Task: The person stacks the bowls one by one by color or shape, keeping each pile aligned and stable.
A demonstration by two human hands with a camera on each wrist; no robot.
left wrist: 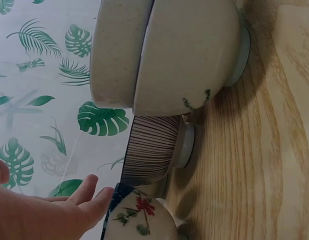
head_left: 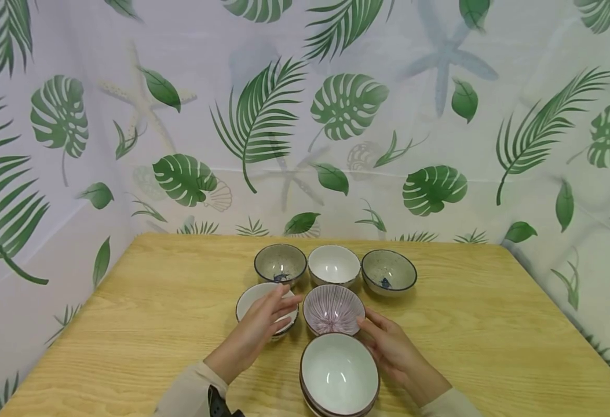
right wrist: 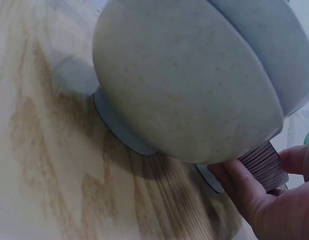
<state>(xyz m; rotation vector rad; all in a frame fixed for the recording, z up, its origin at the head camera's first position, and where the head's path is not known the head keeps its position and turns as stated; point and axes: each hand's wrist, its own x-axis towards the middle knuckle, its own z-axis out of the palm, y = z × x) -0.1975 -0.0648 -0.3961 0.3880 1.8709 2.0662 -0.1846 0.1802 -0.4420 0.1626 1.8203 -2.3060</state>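
A purple-striped bowl [head_left: 334, 310] stands in the middle of the table. My right hand [head_left: 395, 353] grips its right side, thumb at the rim and fingers along the outer wall. The right wrist view shows the same striped bowl [right wrist: 264, 165] between thumb and fingers. My left hand [head_left: 255, 327] is held over a white bowl [head_left: 249, 295] with a dark rim, its fingers extended and nothing in them. Red flowers and green leaves decorate the outside of that white bowl [left wrist: 139, 220]. Nearest me is a stack of pale bowls [head_left: 340, 373], directly in front of the striped one.
Along the back stand a grey bowl with a blue motif [head_left: 281, 260], a white bowl [head_left: 334, 263] and another grey bowl [head_left: 389, 269]. All rest on a wooden table [head_left: 492, 330]. A leaf-patterned cloth [head_left: 284, 191] hangs behind it and at both sides.
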